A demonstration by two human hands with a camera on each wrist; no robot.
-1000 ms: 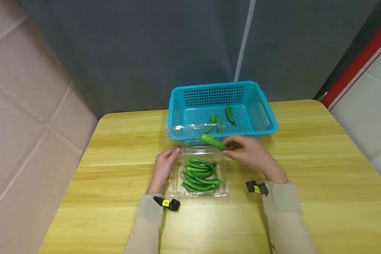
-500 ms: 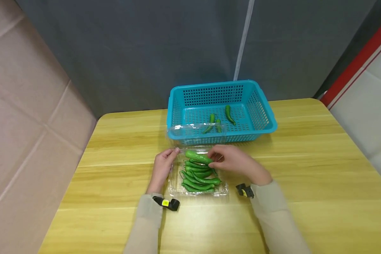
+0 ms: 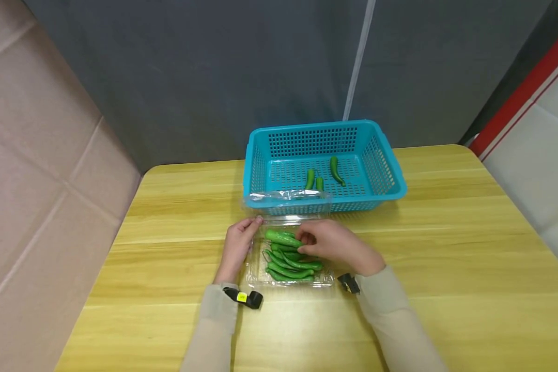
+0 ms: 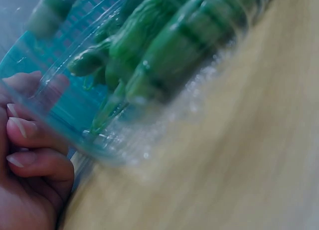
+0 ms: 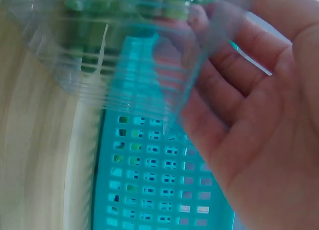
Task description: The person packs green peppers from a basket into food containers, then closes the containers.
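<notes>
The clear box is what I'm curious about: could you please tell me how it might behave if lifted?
The clear box would probably flex, since it looks thin and see-through. Its lid, standing open at the far side, might flap. The peppers inside could slide if it tipped, as they look glossy and most lie loose.

Table (wood-grained) under basket and container

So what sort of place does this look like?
Possibly an indoor packing or demonstration setup: a wood-grain table in front of a dark gray backdrop, with a blue basket and a clear plastic container of green peppers on it.
</notes>
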